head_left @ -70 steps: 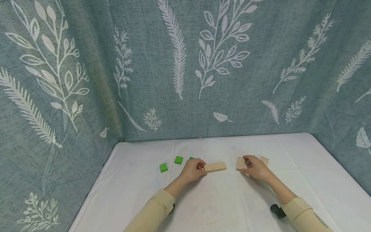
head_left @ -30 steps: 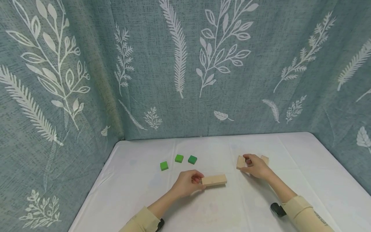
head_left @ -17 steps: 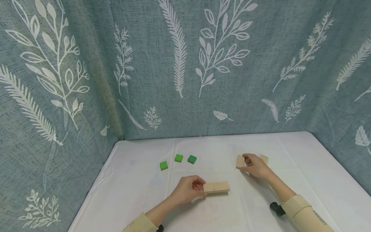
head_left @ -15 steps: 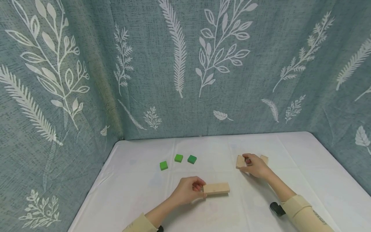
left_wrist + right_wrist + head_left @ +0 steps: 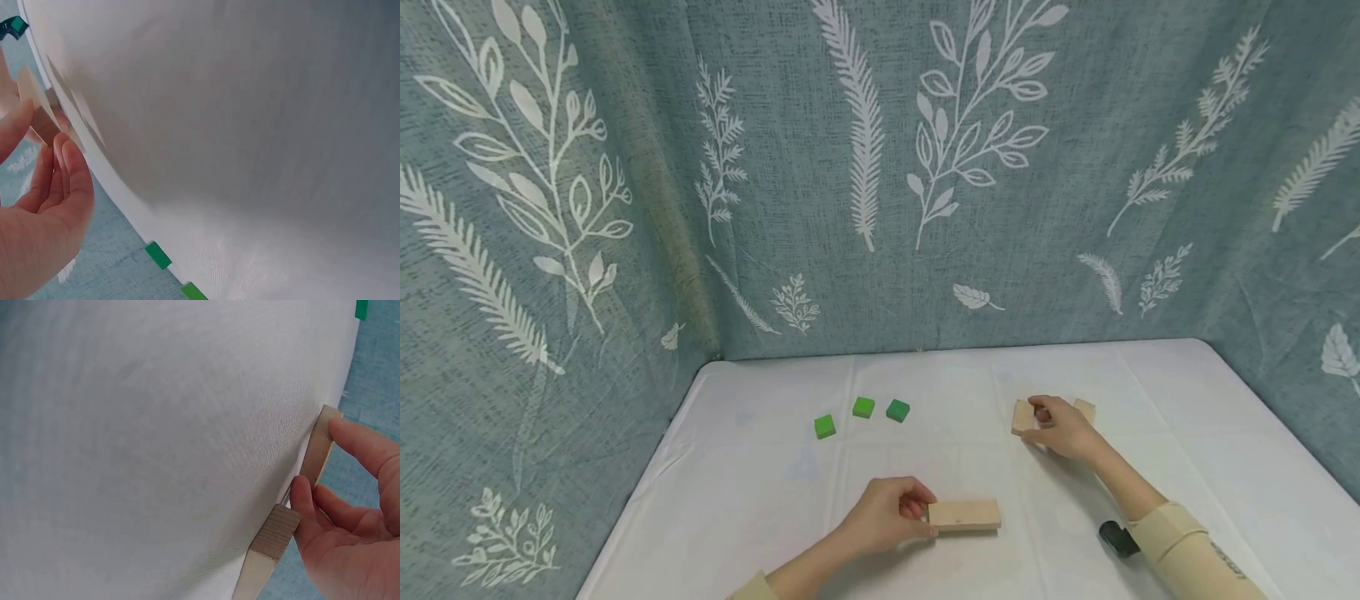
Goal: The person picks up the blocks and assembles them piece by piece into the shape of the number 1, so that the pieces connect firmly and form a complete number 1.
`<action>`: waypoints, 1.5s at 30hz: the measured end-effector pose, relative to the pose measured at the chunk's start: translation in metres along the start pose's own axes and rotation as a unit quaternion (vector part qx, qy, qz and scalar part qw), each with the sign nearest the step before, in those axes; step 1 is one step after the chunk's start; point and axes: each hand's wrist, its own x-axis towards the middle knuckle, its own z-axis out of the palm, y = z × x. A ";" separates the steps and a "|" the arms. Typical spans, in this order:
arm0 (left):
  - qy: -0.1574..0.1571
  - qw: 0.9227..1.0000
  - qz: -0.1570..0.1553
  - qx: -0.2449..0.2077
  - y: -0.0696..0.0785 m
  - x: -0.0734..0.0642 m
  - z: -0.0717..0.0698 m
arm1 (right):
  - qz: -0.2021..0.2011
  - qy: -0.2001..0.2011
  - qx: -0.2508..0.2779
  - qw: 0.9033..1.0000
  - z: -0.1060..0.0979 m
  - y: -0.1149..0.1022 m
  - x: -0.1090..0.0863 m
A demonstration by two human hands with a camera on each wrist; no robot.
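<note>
In the head view, my left hand (image 5: pixel 887 515) pinches the left end of a long plain wooden block (image 5: pixel 964 515), thumb at the near side and fingers at the far side. The block lies level, its long side running left to right; whether it touches the cloth I cannot tell. The left wrist view shows the same wooden block's end (image 5: pixel 45 125) between thumb and fingertips. Farther back on the right, my right hand (image 5: pixel 1063 429) holds a second wooden block (image 5: pixel 1022 418) by its two ends. A third wooden block (image 5: pixel 269 534) lies beside that hand, partly hidden behind it in the head view.
Two light green blocks (image 5: pixel 824 427) and one darker green block (image 5: pixel 897 410) lie at the back left of the white-covered table (image 5: pixel 760 483). A blue-green leaf-patterned curtain (image 5: pixel 880 292) stands behind the table and at both sides. A black device (image 5: pixel 1118 540) sits at the right wrist.
My left hand has drawn the long wooden block toward the near edge and slightly right, away from the green blocks, and turned it squarer. My right hand stays on its block.
</note>
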 end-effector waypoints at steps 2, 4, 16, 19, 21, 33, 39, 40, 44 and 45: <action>-0.004 1.000 0.000 -0.007 0.001 -0.003 0.001 | 0.001 0.001 0.000 1.000 0.000 0.000 0.000; -0.010 1.000 -0.002 -0.012 0.001 -0.006 0.002 | 0.003 0.000 0.000 1.000 0.000 0.000 0.001; -0.030 0.999 -0.016 -0.015 0.001 -0.018 0.007 | 0.005 -0.005 0.000 1.000 0.000 0.001 0.001; -0.031 0.999 -0.014 -0.017 0.002 -0.019 0.007 | 0.005 -0.003 0.000 1.000 0.000 0.001 0.001; -0.031 0.999 -0.014 -0.015 0.002 -0.018 0.007 | 0.004 -0.004 0.002 1.000 -0.001 0.000 0.000; -0.045 0.999 -0.017 0.002 -0.002 -0.019 0.009 | -0.002 -0.016 0.014 1.000 -0.004 -0.001 -0.002; -0.046 0.999 -0.015 0.006 -0.001 -0.019 0.009 | 0.006 -0.025 0.015 1.000 -0.005 0.002 0.001; -0.046 0.999 -0.016 0.006 -0.002 -0.019 0.009 | 0.009 -0.026 0.017 0.999 -0.005 0.002 0.001; -0.044 0.999 -0.018 0.003 -0.003 -0.020 0.010 | 0.010 -0.027 0.019 0.999 -0.006 0.002 0.001; -0.044 0.999 -0.018 0.001 -0.003 -0.020 0.010 | 0.011 -0.027 0.020 0.999 -0.005 0.002 0.001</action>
